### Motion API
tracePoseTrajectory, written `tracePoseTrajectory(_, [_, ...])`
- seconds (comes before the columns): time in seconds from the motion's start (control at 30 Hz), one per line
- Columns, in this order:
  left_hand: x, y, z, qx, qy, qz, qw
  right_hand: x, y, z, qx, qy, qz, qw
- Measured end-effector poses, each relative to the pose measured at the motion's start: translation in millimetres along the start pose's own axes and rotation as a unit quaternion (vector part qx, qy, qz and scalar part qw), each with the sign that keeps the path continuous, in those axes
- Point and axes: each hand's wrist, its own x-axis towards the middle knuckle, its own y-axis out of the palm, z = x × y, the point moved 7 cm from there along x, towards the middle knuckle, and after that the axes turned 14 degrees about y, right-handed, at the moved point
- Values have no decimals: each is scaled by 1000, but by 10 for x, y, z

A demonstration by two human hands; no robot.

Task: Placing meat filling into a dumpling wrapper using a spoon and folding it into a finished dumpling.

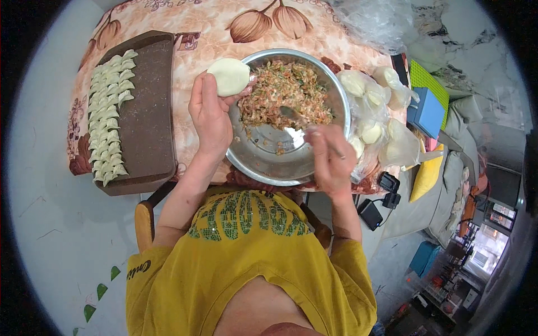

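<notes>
In my left hand [212, 115] I hold up a round, pale green dumpling wrapper [229, 77] by its edge, over the left rim of a wide steel bowl [269, 162]. Chopped filling [283, 89] with orange and green bits fills the bowl's far part; its near bottom is bare metal. My right hand [332, 159] is closed round the handle of a metal spoon [290, 113], whose tip touches the filling. Left of the bowl, a brown tray [148, 106] carries rows of folded pale green dumplings [111, 115] along its left side.
Clear plastic bags of pale wrappers [371, 131] lie right of the bowl. Beyond them are a blue box [427, 112] and a green mat [430, 84]. A black adapter [370, 214] sits near the table's right edge. A flowered cloth [207, 42] covers the table.
</notes>
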Motion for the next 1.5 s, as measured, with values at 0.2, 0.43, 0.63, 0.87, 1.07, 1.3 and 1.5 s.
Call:
tracePoseTrajectory(0.2, [-27, 61, -13, 28, -2, 8, 1000, -91, 431, 49, -64, -97, 12, 993])
tracePoseTrajectory(0.43, [-21, 108, -1, 27, -21, 32, 999, -101, 639, -2, -83, -84, 78, 990])
tracePoseTrajectory(0.63, [-17, 104, 24, 33, -27, 39, 998, -147, 706, 52, -63, -97, 170, 979])
tracePoseTrajectory(0.87, [-15, 71, 15, 40, -17, 31, 999, -231, 711, 119, -21, -120, 201, 972])
tracePoseTrajectory(1.07, [-8, 78, 21, 46, -14, 41, 998, -266, 632, 73, 26, -62, 219, 973])
tracePoseTrajectory(1.3, [-4, 76, 24, 51, -14, 37, 998, -261, 581, -563, 346, 383, 190, 835])
tracePoseTrajectory(1.5, [-40, 95, 78, 36, -38, 49, 997, -136, 438, -639, 470, 416, 136, 766])
